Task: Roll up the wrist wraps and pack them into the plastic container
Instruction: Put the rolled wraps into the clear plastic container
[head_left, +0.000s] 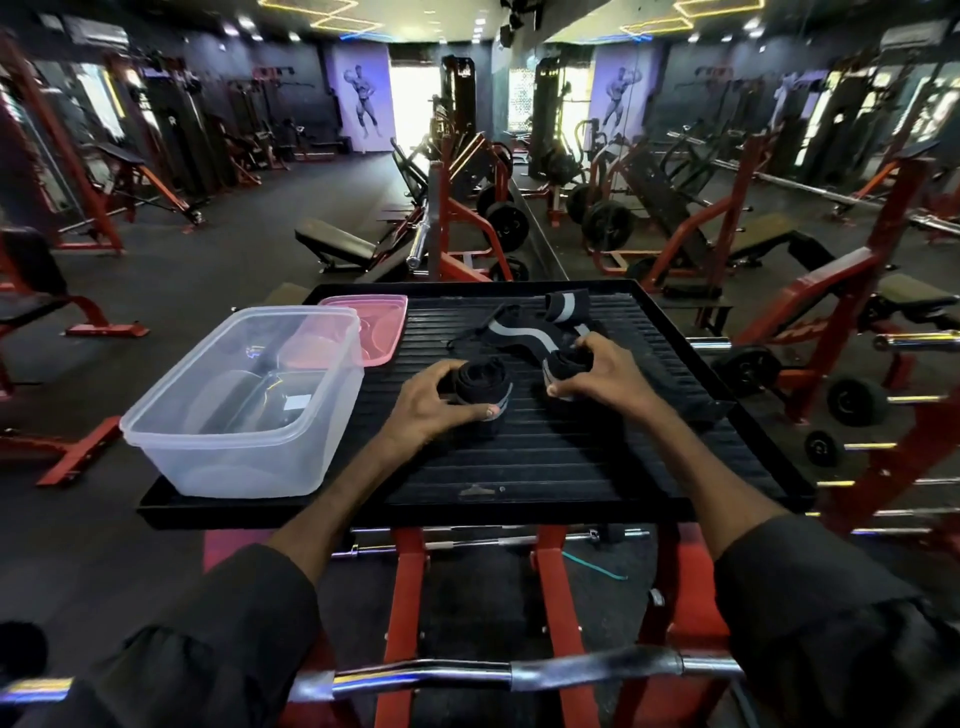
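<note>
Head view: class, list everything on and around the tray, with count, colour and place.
tray: one, black, on red stand
plastic container: one, clear, tray's left
lid: one, pink, behind the container
rolled wrist wrap: one, black, tray centre
part-rolled wrist wrap: one, black with grey stripe, right of it
striped piece: one, black-grey, tray's back; maybe same wrap
curl bar: one, chrome, nearest camera
left hand: one, grips the rolled wrap
right hand: one, grips the part-rolled wrap

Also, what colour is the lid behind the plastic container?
The lid is translucent pink, best seen in the head view.
</note>
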